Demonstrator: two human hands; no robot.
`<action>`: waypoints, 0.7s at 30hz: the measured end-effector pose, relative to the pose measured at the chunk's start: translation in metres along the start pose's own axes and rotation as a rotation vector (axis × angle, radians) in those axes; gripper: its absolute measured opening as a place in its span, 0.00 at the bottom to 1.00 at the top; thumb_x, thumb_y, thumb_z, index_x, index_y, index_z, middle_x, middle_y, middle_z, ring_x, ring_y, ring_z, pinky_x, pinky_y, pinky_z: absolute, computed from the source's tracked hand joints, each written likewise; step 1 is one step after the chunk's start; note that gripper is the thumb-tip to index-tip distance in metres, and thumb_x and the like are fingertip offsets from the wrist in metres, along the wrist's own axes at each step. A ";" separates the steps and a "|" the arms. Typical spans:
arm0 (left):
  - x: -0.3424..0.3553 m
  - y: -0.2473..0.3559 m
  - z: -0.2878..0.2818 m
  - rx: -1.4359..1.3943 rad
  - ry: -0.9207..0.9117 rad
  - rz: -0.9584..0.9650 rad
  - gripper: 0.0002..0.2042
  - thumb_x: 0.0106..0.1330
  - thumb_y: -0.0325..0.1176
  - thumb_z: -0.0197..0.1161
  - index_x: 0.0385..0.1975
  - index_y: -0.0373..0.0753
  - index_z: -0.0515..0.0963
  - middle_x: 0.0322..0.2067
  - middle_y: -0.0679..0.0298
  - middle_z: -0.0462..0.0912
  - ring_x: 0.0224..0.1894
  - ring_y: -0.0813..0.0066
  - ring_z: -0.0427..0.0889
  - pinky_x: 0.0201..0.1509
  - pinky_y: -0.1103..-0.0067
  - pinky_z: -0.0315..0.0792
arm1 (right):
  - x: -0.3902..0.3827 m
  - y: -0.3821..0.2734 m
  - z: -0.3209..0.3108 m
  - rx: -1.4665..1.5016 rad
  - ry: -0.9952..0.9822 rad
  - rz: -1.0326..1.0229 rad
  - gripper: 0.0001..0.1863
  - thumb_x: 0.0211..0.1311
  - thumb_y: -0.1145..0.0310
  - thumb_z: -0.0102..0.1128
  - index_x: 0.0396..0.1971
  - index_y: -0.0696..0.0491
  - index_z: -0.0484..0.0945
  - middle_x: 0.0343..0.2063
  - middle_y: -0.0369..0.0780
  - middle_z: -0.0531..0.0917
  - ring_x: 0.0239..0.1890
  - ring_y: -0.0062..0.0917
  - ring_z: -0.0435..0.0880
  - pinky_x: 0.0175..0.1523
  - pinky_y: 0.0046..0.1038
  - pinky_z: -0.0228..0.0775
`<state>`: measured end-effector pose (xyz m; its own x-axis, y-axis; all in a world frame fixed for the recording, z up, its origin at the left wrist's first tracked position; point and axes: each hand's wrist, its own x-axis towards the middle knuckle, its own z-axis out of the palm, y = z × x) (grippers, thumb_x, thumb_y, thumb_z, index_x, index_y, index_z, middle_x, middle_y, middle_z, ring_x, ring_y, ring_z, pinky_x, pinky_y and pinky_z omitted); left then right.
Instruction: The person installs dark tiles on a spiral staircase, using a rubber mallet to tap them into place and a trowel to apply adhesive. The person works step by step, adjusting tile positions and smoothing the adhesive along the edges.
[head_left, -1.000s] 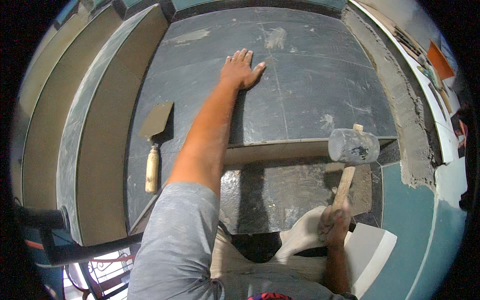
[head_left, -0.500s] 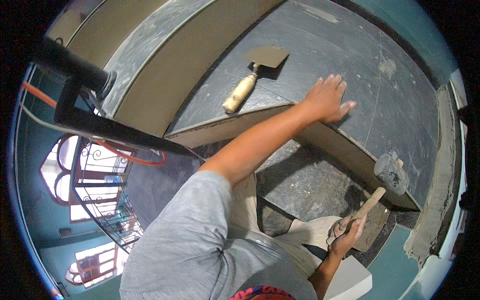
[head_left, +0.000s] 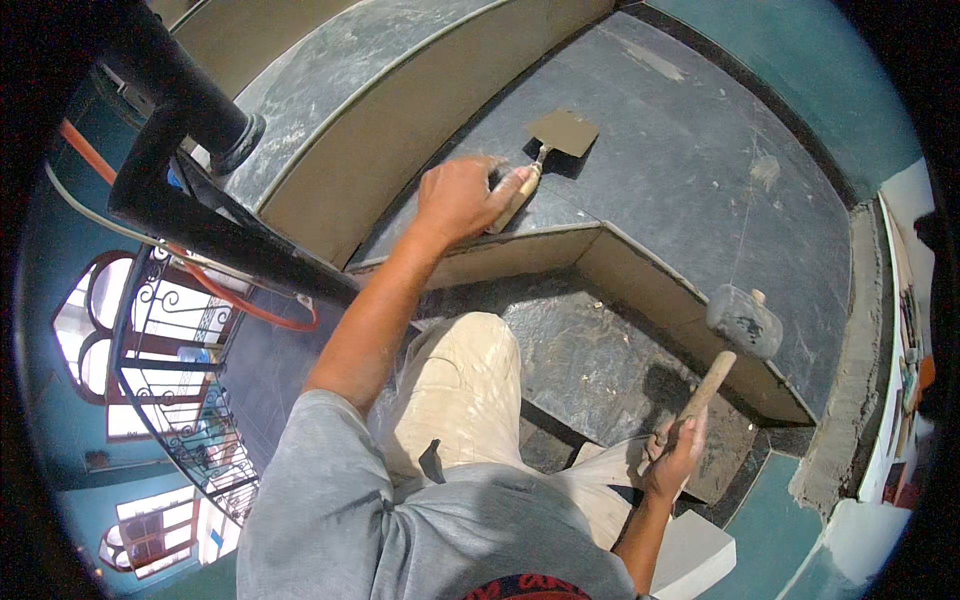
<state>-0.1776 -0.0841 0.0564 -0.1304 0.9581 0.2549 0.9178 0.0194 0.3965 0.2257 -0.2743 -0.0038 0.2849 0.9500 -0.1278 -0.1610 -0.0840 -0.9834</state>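
My left hand (head_left: 462, 203) hovers at the wooden handle (head_left: 518, 203) of a trowel, with thumb and fingers apart. The thumb overlaps the handle in this view; whether it touches cannot be made out. The trowel's flat blade (head_left: 563, 131), coated in grey-brown, points away from me on the dark tiled step (head_left: 660, 190). Low on the right, my right hand (head_left: 676, 452) is closed around the wooden handle of a mallet (head_left: 745, 322). Its grey head is over the right end of the step's edge, the handle running back toward me.
A tan riser (head_left: 510, 252) bends around the lower step (head_left: 590, 350) by my knees. Higher steps rise at the far left, beside a black metal post and rail (head_left: 230, 250) with an orange cable (head_left: 255, 308). Rough mortar (head_left: 840, 400) lines the right wall. A white block (head_left: 690, 555) lies near my right forearm.
My left hand has swung left from the middle of the step to the trowel handle. My right hand still holds the mallet. The view has shifted slightly.
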 end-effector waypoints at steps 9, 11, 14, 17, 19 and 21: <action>0.023 0.024 0.026 0.120 0.007 -0.002 0.24 0.55 0.56 0.72 0.31 0.35 0.85 0.32 0.47 0.87 0.35 0.47 0.88 0.41 0.58 0.80 | -0.022 -0.010 0.015 -0.042 -0.050 0.036 0.33 0.73 0.50 0.57 0.69 0.55 0.64 0.22 0.31 0.68 0.18 0.12 0.64 0.18 0.17 0.55; 0.025 0.021 0.025 0.092 0.045 0.026 0.22 0.56 0.52 0.71 0.29 0.34 0.85 0.31 0.46 0.86 0.35 0.46 0.87 0.41 0.57 0.80 | -0.024 -0.009 0.015 -0.032 -0.054 0.030 0.33 0.72 0.51 0.58 0.69 0.54 0.64 0.22 0.31 0.68 0.18 0.12 0.64 0.18 0.17 0.54; 0.026 0.022 0.007 0.054 0.088 0.065 0.21 0.56 0.51 0.71 0.28 0.35 0.85 0.30 0.46 0.86 0.34 0.45 0.87 0.41 0.57 0.80 | -0.025 -0.007 0.017 -0.020 -0.065 0.061 0.33 0.71 0.53 0.59 0.70 0.53 0.63 0.21 0.30 0.67 0.17 0.12 0.64 0.17 0.18 0.54; 0.037 0.024 -0.041 0.026 0.194 0.104 0.20 0.56 0.51 0.73 0.29 0.37 0.85 0.30 0.47 0.86 0.34 0.48 0.87 0.42 0.59 0.80 | -0.025 -0.001 0.018 0.023 -0.068 0.071 0.33 0.72 0.54 0.59 0.70 0.53 0.63 0.20 0.29 0.67 0.17 0.13 0.65 0.17 0.18 0.54; 0.049 0.023 -0.081 0.050 0.301 0.110 0.20 0.56 0.53 0.73 0.32 0.39 0.86 0.30 0.49 0.87 0.33 0.51 0.87 0.41 0.60 0.80 | -0.024 0.003 0.018 0.009 -0.082 0.081 0.32 0.72 0.55 0.58 0.69 0.53 0.64 0.20 0.29 0.67 0.17 0.12 0.65 0.17 0.18 0.55; 0.064 0.013 -0.126 0.093 0.307 0.055 0.20 0.57 0.51 0.72 0.30 0.37 0.87 0.31 0.50 0.88 0.35 0.55 0.88 0.43 0.62 0.81 | -0.023 0.006 0.017 0.019 -0.118 0.087 0.30 0.73 0.55 0.57 0.69 0.52 0.64 0.20 0.29 0.67 0.17 0.12 0.65 0.17 0.18 0.56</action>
<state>-0.2216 -0.0581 0.1885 -0.1740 0.8281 0.5329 0.9549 0.0097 0.2967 0.2024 -0.2921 -0.0046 0.1564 0.9682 -0.1953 -0.1982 -0.1629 -0.9665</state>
